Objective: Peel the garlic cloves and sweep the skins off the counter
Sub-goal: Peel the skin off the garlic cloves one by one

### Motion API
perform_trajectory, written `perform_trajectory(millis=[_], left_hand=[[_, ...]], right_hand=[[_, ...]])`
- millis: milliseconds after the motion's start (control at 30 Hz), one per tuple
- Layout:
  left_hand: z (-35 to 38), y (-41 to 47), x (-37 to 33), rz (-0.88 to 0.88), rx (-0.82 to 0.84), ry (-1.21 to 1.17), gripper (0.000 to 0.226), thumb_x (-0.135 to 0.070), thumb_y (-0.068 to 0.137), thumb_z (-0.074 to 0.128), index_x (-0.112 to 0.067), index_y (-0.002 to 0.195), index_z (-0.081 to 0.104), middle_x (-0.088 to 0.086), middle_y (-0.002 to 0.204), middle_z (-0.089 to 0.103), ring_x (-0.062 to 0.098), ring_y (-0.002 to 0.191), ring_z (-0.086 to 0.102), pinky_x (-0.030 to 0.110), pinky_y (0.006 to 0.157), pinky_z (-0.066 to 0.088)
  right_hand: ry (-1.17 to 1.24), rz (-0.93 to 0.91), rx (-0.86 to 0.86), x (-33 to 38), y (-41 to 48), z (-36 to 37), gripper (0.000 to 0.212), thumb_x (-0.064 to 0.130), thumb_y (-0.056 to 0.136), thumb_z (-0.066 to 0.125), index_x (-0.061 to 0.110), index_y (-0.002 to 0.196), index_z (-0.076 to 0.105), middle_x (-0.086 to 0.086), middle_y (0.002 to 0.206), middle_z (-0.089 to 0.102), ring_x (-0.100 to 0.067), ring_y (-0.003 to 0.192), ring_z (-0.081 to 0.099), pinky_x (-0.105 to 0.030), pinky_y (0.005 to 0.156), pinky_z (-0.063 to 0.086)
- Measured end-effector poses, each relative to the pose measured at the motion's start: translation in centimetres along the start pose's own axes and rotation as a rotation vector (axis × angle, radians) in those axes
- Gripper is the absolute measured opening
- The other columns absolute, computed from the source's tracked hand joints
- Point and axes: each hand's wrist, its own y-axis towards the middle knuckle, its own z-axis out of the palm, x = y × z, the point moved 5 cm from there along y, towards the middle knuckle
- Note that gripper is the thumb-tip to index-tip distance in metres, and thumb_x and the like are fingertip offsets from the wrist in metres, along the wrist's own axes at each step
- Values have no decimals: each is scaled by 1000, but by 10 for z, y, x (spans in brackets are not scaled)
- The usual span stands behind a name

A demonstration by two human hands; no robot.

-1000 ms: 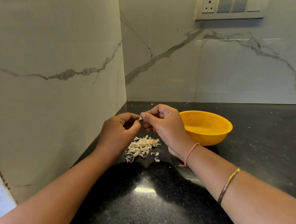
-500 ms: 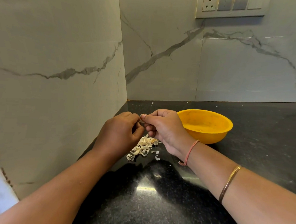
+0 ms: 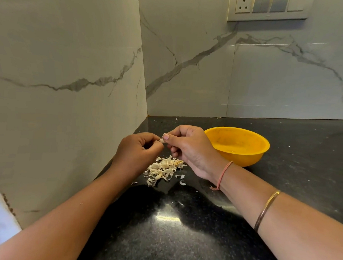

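A small pale garlic clove [image 3: 162,140] is held between both hands above the black counter [image 3: 180,241]. My left hand [image 3: 137,152] pinches its left end with curled fingers. My right hand [image 3: 189,149] pinches it from the right, thumb on top. Most of the clove is hidden by the fingertips. Directly below the hands lies a pile of dry garlic skins [image 3: 164,169], with a few loose flakes [image 3: 182,182] beside it.
A yellow bowl [image 3: 264,147] stands on the counter just right of my right hand; its inside looks empty from here. Marble walls meet in a corner behind and to the left. A socket panel [image 3: 268,7] sits high on the back wall.
Both hands dipped slightly and came back up while working the clove; a bit of white clove now shows between the fingertips. The skin pile and bowl have not moved.
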Motion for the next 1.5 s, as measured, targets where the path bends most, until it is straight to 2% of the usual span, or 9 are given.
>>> perform_trajectory(millis=[200,400,633,700,800,900,1000,1067,1500], left_hand=[[2,-1,-4,-41,46,-131,23,-13,87,55,-19,70,69,-5,48,52,9,48,46,22,48,40],[0,1,-2,-17,4,-78,19,-16,87,56,-12,76,71,13,60,61,11,51,50,29,52,45],[-11,6,6,-80,-133,-79,24,-17,88,57,-25,68,67,-5,51,58,6,46,54,25,54,51],[-15,8,10,-116,-179,-105,27,-18,89,54,-24,67,68,-4,54,61,10,50,57,34,62,55],[-14,8,11,-126,-168,-50,37,-30,92,53,-9,69,71,17,67,66,33,62,61,46,69,55],[-12,8,10,-85,-154,31,37,-38,90,57,-10,71,72,19,68,65,33,65,61,39,64,49],[-13,8,7,-55,-141,2,13,-26,88,63,-31,79,71,-6,74,68,6,67,60,22,60,43],[-12,8,5,-31,-118,-47,20,-18,86,64,-37,80,67,-13,83,68,0,76,61,14,65,43],[-5,6,5,-74,-56,-159,16,-17,82,69,-29,71,67,-10,68,66,-8,56,56,5,52,42]], right_hand=[[33,-59,-32,-2,3,-3,14,7,91,57,-1,89,69,-9,73,63,-10,63,57,-19,57,48],[55,-13,70,-4,4,0,19,6,88,60,-1,105,67,-14,91,67,-14,81,61,-24,72,50],[-34,-42,92,-5,3,3,29,-1,89,57,2,118,62,-7,96,67,-9,82,59,-19,73,50],[-47,-59,85,-4,3,2,30,1,90,57,4,120,61,-3,95,66,-7,81,59,-16,71,51],[-25,-76,76,-2,2,-1,30,-1,90,56,5,119,60,-2,91,65,-7,79,61,-17,70,53],[-14,-87,80,-1,2,-1,24,-4,90,54,3,111,63,-4,87,65,-7,78,62,-19,72,55],[-25,-100,67,-1,2,-2,22,-5,90,54,3,108,64,-2,85,64,-6,77,62,-20,72,55],[-32,-105,53,-1,2,-2,22,-4,90,54,3,107,65,0,84,63,-7,78,63,-23,74,56],[-333,-317,-37,8,0,-1,23,1,85,63,8,107,69,-12,98,67,-21,88,67,-29,79,57]])
